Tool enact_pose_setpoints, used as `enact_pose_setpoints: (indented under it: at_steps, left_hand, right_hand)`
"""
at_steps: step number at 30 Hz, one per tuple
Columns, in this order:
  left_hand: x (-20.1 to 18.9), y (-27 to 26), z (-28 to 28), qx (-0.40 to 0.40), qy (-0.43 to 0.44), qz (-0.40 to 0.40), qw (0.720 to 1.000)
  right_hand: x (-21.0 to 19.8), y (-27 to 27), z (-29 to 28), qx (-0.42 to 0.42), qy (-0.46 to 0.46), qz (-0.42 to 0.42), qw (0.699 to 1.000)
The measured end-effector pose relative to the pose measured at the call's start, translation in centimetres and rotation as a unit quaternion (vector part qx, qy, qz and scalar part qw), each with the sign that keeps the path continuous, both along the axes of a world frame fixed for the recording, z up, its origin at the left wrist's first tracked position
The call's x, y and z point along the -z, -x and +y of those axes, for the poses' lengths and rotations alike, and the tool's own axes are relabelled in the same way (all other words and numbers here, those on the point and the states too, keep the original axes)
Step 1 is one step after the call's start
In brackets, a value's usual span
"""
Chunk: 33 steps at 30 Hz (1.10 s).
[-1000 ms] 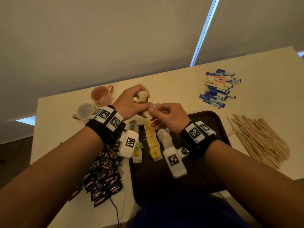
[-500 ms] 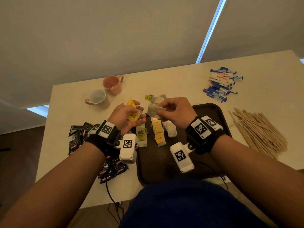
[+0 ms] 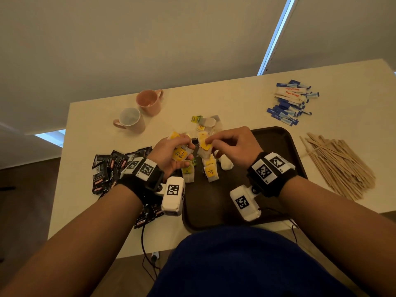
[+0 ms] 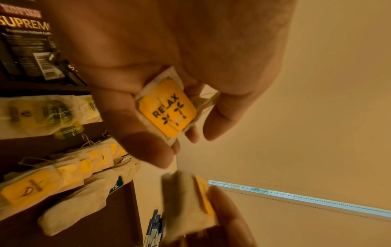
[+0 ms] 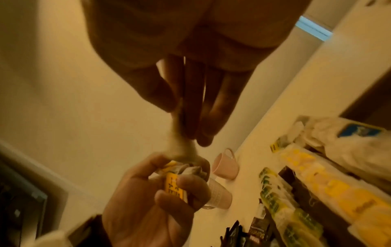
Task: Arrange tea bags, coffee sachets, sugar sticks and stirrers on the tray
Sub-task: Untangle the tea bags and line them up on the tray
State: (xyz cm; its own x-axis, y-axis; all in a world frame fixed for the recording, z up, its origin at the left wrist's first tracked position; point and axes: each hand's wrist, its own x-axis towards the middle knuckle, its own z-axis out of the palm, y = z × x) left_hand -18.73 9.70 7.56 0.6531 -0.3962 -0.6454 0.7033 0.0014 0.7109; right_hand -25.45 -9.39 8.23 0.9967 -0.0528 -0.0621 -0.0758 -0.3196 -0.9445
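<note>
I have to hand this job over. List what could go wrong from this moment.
1. The left hand grips several tea bags at once while the right hand pinches one tea bag out; strings may tangle, so others could spill from the grip.
2. The rows on the tray lie right under both hands; a dropped bag or wrist could knock them askew.

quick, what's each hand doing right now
Left hand: fingers curled round a yellow RELAX tea bag.
Right hand: pinching another yellow-tagged tea bag above the tray.
</note>
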Motion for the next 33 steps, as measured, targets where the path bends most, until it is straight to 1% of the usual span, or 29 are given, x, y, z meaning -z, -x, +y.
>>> enact_pose_setpoints:
  at_steps: [2,3,6,8,11,14,16,21,27,33]
  left_hand:
    - [0.2,0.1,0.0,0.004,-0.015,-0.008,1.0]
    - [0.3,0.2,0.1,0.007,-0.02,-0.01,1.0]
    - [0.7,0.3,0.2,0.01,-0.025,-0.004,1.0]
    - [0.9,0.3,0.4,0.015,-0.037,-0.006,0.999]
    - [1.3,0.2,0.4,0.041,-0.062,-0.024,0.997]
    - [1.7,0.2,0.3,0.058,-0.068,-0.029,0.996]
    - [2.0,0.4,0.4,0.064,-0.063,-0.025,0.996]
    - [3.0,1.2,0.5,0.063,-0.066,-0.013,0.996]
    - [3.7,1.4,1.1,0.057,-0.062,0.002,0.996]
    - [3.7,1.5,1.3,0.035,-0.033,0.027,0.998]
  right_hand:
    - [0.5,-0.1,-0.2,-0.004,-0.007,0.016,1.0]
    - [1.0,-0.1,-0.4,-0.01,0.008,0.022,1.0]
    - [3.5,-0.2,-1.0,-0.041,0.109,0.064,0.991]
    - [5.1,-0.1,-1.2,-0.068,0.165,0.126,0.976]
    - [7.2,0.0,-0.7,-0.123,0.217,0.226,0.942]
    - [8.8,0.1,0.4,-0.158,0.236,0.278,0.918]
    - [9.6,0.1,1.0,-0.167,0.257,0.289,0.907]
    - [10.9,-0.8,1.6,-0.18,0.322,0.284,0.885]
    - [11.7,-0.6,1.7,-0.139,0.341,0.261,0.893]
    - [11.7,0.5,1.4,-0.103,0.339,0.266,0.897]
